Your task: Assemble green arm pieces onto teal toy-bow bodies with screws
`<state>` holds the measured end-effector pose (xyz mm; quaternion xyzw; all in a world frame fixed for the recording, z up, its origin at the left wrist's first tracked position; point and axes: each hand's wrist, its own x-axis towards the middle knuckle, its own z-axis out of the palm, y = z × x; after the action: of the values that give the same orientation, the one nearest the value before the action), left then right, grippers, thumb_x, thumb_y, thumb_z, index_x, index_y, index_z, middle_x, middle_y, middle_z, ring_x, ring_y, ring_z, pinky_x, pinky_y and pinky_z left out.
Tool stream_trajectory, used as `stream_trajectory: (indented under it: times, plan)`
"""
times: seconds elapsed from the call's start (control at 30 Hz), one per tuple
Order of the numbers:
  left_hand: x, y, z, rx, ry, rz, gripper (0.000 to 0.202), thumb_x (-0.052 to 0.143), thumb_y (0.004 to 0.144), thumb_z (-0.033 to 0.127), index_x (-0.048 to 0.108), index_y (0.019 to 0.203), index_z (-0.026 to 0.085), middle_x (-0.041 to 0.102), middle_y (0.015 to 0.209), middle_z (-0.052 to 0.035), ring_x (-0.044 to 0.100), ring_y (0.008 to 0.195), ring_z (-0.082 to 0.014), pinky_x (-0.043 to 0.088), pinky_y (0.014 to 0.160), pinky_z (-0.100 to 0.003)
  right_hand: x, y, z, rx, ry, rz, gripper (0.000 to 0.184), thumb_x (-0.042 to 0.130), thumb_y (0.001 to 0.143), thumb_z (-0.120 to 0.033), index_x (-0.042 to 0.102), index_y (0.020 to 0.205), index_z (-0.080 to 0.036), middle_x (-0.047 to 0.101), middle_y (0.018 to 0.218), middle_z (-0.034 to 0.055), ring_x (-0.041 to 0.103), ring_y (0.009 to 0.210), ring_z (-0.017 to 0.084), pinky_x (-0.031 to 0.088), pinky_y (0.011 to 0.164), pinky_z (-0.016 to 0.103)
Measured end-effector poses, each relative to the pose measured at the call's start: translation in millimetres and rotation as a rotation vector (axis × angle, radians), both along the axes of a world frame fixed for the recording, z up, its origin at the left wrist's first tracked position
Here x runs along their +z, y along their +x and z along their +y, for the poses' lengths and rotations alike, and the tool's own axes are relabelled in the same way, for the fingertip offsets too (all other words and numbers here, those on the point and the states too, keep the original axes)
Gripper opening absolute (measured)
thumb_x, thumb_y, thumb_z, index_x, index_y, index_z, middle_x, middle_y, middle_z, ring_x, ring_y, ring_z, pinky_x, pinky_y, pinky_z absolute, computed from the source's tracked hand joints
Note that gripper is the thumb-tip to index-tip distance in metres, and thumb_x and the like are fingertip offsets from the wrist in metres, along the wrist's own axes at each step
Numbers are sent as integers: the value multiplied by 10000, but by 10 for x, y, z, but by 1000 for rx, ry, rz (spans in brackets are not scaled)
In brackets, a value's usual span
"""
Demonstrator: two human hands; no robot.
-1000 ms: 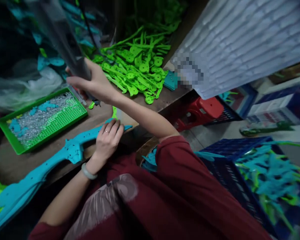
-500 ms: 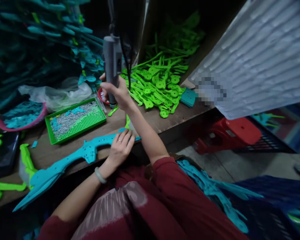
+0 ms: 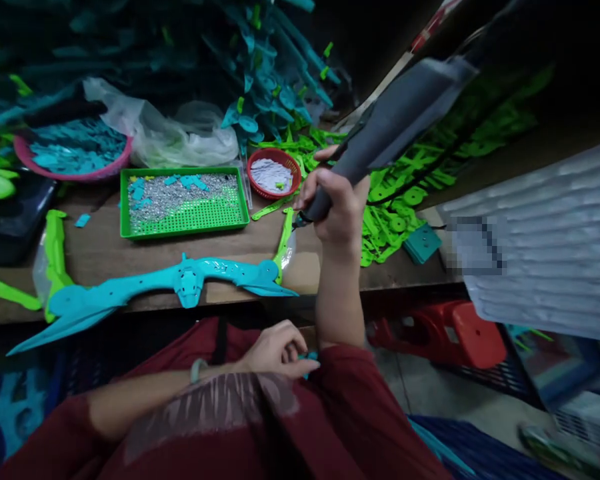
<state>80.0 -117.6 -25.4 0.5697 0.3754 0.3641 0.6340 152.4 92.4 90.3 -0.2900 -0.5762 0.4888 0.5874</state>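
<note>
My right hand point(image 3: 343, 207) is wrapped around a grey electric screwdriver point(image 3: 380, 133), tilted with its bit pointing down and left. The bit is close to the upper end of a lime-green arm piece point(image 3: 284, 243); I cannot tell if they touch. That arm joins the right end of a teal toy bow body point(image 3: 155, 283) lying along the table edge. A second lime-green arm point(image 3: 55, 257) meets its left end. Low against my body, my left hand point(image 3: 277, 350) has curled fingers around a teal plastic part point(image 3: 307, 357), mostly hidden.
A green tray point(image 3: 185, 230) contains silver screws and small teal pieces. Behind it are a red basket point(image 3: 297, 175) of white pieces, a pink basket point(image 3: 27, 157) of teal pieces and a plastic bag point(image 3: 180, 137). Lime-green parts point(image 3: 380, 230) pile up rightward; a red stool point(image 3: 480, 337) stands below.
My left hand has left the bow's right end and moved down to my lap. The screwdriver has swung from upright to a slant, its bit now near the right lime-green arm. The view has shifted.
</note>
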Motion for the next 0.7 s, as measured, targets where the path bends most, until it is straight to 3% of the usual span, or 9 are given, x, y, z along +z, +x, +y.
stream_trajectory:
  times: [0.07, 0.17, 0.27, 0.4, 0.5, 0.57, 0.7]
  plan:
    - [-15, 80, -13, 32, -424, -222, 472, 588, 885, 636, 569, 975, 174, 696, 945, -101, 672, 688, -147, 543, 597, -270, -4, 12, -13, -26, 24, 5, 281, 705, 737, -496, 566, 839, -274, 485, 503, -99, 477, 386, 86, 418, 412, 244]
    - [-48, 202, 182, 132, -698, -349, 492, 359, 985, 630, 524, 1032, 169, 678, 1125, -176, 699, 857, -154, 565, 696, -271, -42, 2, -47, -35, 19, 6, 240, 694, 772, -465, 561, 843, -278, 477, 517, -93, 474, 395, 93, 427, 418, 251]
    - [-23, 279, 336, 205, -865, -440, 469, 407, 975, 600, 533, 989, 149, 676, 1155, -201, 698, 859, -147, 554, 689, -240, -75, 6, -135, 1, -15, -20, 194, 708, 771, -383, 606, 898, -277, 512, 523, -83, 484, 403, 95, 427, 417, 241]
    - [57, 328, 240, 287, -989, -503, 475, 564, 885, 602, 589, 959, 134, 683, 1143, -145, 673, 707, -97, 483, 551, -171, -66, 66, -259, 20, -69, -39, 210, 690, 742, -266, 651, 943, -223, 561, 515, -67, 496, 397, 114, 442, 407, 252]
    - [70, 299, 85, 231, -1029, -498, 554, 727, 711, 640, 617, 820, 108, 700, 993, -137, 633, 560, -107, 421, 436, -189, -42, 113, -287, 23, -76, -63, 219, 679, 715, -242, 655, 930, -206, 572, 507, -58, 504, 392, 124, 448, 404, 260]
    - [52, 236, 25, 187, -1044, -494, 603, 808, 603, 629, 625, 848, 109, 698, 956, -128, 642, 558, -135, 440, 436, -212, -31, 117, -267, 20, -61, -82, 221, 661, 707, -223, 655, 927, -202, 571, 503, -55, 505, 390, 128, 446, 399, 262]
    - [-8, 137, 62, 257, -957, -479, 589, 740, 692, 646, 627, 964, 136, 689, 1056, -109, 652, 669, -99, 466, 538, -186, -31, -17, -172, -9, -34, -88, 201, 625, 712, -217, 638, 912, -216, 556, 492, -61, 486, 384, 128, 439, 391, 269]
